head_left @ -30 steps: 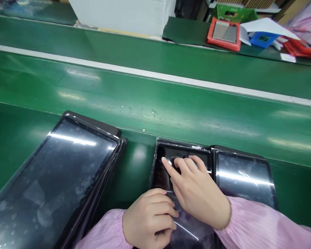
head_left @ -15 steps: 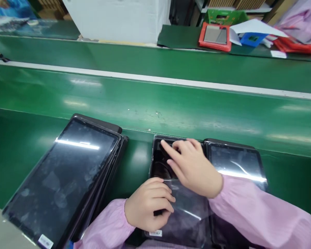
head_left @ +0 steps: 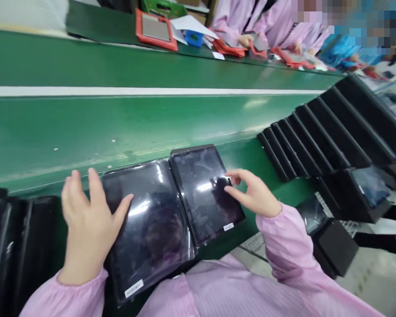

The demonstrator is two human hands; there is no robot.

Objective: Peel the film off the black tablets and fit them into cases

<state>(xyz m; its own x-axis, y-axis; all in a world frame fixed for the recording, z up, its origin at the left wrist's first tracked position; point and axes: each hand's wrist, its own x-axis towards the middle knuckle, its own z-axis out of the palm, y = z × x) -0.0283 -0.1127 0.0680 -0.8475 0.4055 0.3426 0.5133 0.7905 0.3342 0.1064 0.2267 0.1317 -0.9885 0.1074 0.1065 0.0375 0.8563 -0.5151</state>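
Two dark tablets lie side by side on the green conveyor belt (head_left: 119, 127). The left one, a tablet in glossy plastic film (head_left: 148, 224), has a white label at its near corner. My left hand (head_left: 89, 220) rests at that tablet's left edge, fingers spread upward, with the thumb on the film. The right one, a tablet with a shiny screen (head_left: 204, 193), also bears a small white label. My right hand (head_left: 254, 191) hovers at its right side, fingertips curled close to the screen, holding nothing visible. Pink sleeves cover both forearms.
A stack of black tablets (head_left: 20, 246) stands at the left. Several black tablets (head_left: 323, 127) lean in a row at the right. Beyond the belt, co-workers in pink gowns (head_left: 251, 26) sit by a red-framed tray (head_left: 155, 30). A black box (head_left: 335, 246) sits below right.
The view has swung right, bringing co-workers and the leaning row into sight. My hands have moved apart, and the filmed tablet now lies beside the other tablet, with neither hand gripping it.
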